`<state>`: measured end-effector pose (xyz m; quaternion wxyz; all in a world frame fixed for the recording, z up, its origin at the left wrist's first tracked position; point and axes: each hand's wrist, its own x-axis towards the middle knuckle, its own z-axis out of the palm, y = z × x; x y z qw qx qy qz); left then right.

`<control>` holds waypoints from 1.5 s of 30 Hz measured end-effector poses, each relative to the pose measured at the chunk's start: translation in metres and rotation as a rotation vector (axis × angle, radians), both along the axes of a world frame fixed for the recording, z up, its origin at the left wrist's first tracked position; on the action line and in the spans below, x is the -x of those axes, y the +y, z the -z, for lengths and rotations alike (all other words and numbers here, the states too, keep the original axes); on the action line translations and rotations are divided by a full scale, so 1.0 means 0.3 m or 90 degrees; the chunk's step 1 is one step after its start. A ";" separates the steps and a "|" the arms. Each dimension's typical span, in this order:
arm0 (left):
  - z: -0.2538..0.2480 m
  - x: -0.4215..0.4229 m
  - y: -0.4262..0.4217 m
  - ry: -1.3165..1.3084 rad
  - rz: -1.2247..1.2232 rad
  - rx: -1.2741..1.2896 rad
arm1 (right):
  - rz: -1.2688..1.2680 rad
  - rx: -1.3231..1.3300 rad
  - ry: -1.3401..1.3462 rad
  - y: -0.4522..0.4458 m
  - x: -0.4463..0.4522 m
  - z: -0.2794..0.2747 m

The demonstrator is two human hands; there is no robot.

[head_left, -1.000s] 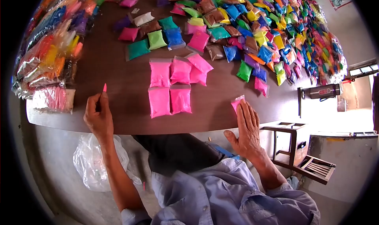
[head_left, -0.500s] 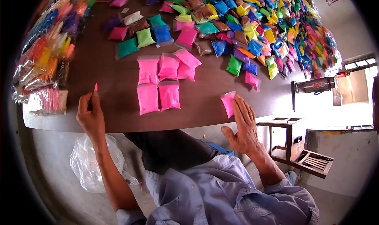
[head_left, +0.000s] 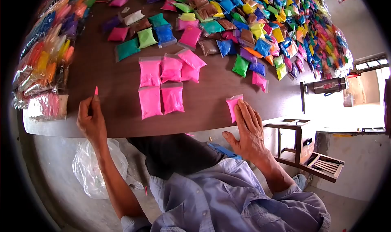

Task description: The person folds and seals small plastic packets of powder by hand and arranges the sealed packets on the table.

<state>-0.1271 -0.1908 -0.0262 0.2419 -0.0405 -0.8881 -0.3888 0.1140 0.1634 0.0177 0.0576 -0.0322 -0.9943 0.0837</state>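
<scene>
Dark brown table (head_left: 102, 73), its curved near edge at the person's lap. Across its far right side spreads a heap (head_left: 281, 28) of small packets in many colors; along the left edge lie clear bags (head_left: 45, 61) of colored pieces. Near the middle, five pink packets (head_left: 150, 101) are grouped, the upper right ones overlapping. Right hand (head_left: 249, 132): palm down at the near edge, fingers extended close together, fingertips on the right side of a single pink packet (head_left: 233, 107), well apart from the group. Left hand (head_left: 93, 120): thumb and fingers pinched narrowly on a small pointed pink piece (head_left: 96, 91), tip upward.
</scene>
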 end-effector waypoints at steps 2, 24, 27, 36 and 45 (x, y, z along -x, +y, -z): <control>-0.003 -0.001 0.003 -0.005 0.003 -0.006 | 0.004 0.000 0.011 -0.001 -0.002 -0.008; 0.004 0.006 -0.004 -0.033 -0.012 -0.018 | -0.009 0.029 0.025 0.003 0.010 0.022; 0.005 0.000 0.000 -0.024 0.002 -0.025 | -0.016 0.029 0.031 0.026 0.023 0.031; 0.001 -0.001 -0.001 0.002 -0.001 -0.006 | 0.005 0.015 0.005 0.000 -0.025 -0.004; -0.010 -0.001 0.000 -0.008 -0.003 -0.011 | -0.002 0.054 0.019 0.009 0.002 -0.028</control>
